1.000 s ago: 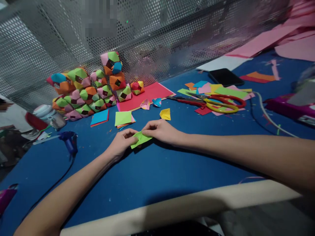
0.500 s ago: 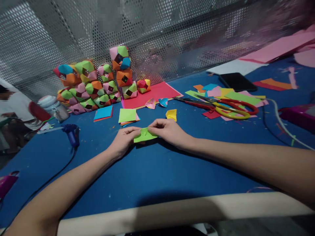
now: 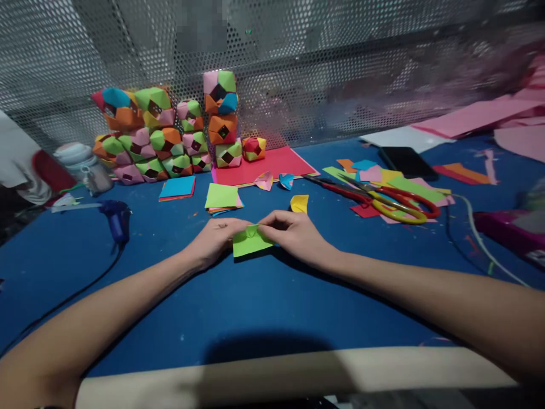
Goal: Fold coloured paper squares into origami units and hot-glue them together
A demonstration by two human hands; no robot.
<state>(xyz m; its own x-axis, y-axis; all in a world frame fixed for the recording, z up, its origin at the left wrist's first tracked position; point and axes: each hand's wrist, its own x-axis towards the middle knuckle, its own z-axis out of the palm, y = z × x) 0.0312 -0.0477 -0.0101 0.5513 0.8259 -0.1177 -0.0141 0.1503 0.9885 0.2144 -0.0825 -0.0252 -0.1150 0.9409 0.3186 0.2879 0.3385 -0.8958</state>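
The small, creased lime-green paper sheet (image 3: 252,244) was at mid-table, pinched along its far edge by the fingers of your left hand (image 3: 215,241) and right hand (image 3: 297,236). In my judgement, uneven pressure could have skewed the crease; opposed pulling could have torn it. The flat blue tabletop (image 3: 238,307) bore multicoloured paper offcuts (image 3: 411,189); behind stood a grey perforated-metal screen (image 3: 293,74).

The held paper (image 3: 252,244) is lime green, the table (image 3: 238,307) blue, the scissors (image 3: 375,197) red-handled and yellow-handled, the glue gun (image 3: 117,220) dark blue, the mesh (image 3: 272,68) dotted grey.
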